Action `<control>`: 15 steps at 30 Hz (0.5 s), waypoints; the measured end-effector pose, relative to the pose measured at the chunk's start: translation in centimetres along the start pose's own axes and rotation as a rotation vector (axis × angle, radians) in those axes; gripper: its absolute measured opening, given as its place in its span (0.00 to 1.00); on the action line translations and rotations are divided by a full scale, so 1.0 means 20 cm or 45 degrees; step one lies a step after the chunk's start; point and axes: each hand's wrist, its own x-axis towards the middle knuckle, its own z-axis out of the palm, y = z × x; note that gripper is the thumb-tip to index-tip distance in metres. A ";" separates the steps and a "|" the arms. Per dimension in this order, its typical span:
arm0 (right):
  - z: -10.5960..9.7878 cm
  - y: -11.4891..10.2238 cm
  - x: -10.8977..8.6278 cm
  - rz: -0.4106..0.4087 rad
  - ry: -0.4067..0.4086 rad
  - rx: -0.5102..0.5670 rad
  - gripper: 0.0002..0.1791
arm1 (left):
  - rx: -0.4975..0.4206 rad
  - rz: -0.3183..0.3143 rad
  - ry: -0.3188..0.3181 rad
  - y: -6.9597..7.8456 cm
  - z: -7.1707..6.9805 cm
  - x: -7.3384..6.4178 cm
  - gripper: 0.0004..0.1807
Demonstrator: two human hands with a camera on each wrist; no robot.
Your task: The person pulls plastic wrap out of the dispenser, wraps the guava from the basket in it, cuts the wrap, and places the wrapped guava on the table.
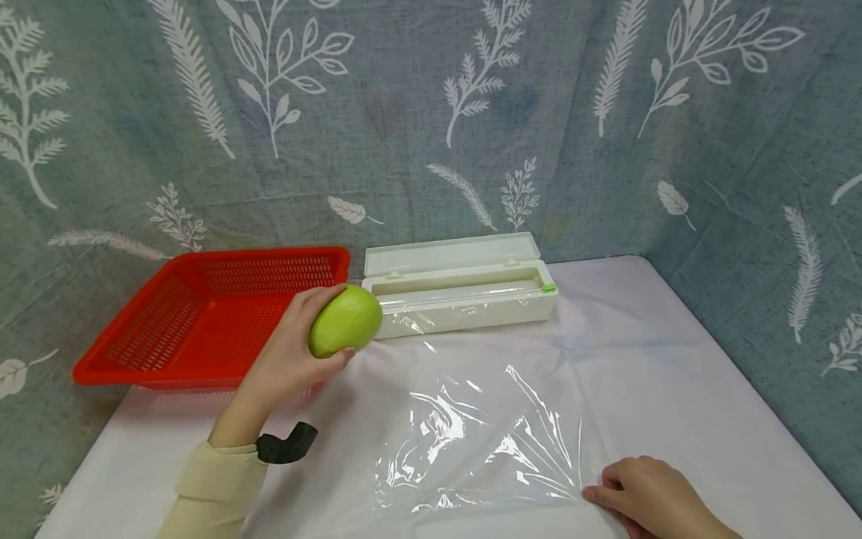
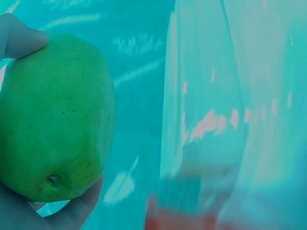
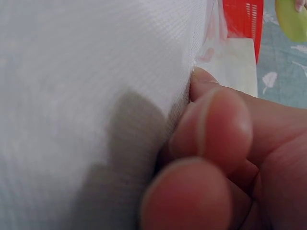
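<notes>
A green mango (image 1: 346, 320) is held in my left hand (image 1: 291, 352), raised above the table between the basket and the wrap box. In the left wrist view the mango (image 2: 57, 120) shows its speckled skin and stem scar, with fingers wrapped round its edges. A sheet of clear plastic wrap (image 1: 498, 442) runs from the white wrap box (image 1: 465, 318) across the table. My right hand (image 1: 649, 490) pinches the sheet's near right corner at the front. The right wrist view shows curled fingertips (image 3: 211, 129) close against the white cloth.
A red plastic basket (image 1: 276, 271) stands at the back left. The wrap box has its lid (image 1: 451, 254) raised and a green slider (image 1: 548, 287) at its right end. White cloth (image 1: 673, 374) covers the table, and a leaf-patterned curtain (image 1: 404, 112) hangs behind.
</notes>
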 end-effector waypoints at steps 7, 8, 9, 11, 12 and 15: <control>0.00 0.01 0.00 0.015 0.000 -0.021 0.25 | -0.136 0.063 -0.082 0.11 0.23 0.03 0.44; 0.00 0.01 0.00 0.017 0.002 -0.020 0.25 | -0.128 0.066 -0.087 0.12 0.26 0.04 0.44; 0.00 0.01 0.00 0.016 0.002 -0.016 0.25 | -0.125 0.074 -0.093 0.13 0.29 0.04 0.43; 0.00 0.01 0.00 0.009 0.001 -0.005 0.24 | -0.140 0.073 -0.117 0.16 0.35 0.06 0.42; 0.00 0.01 0.00 0.005 0.001 0.002 0.24 | -0.155 0.079 -0.133 0.17 0.38 0.07 0.41; -0.01 0.01 0.00 -0.016 0.002 0.019 0.24 | -0.199 0.087 -0.191 0.20 0.46 0.10 0.41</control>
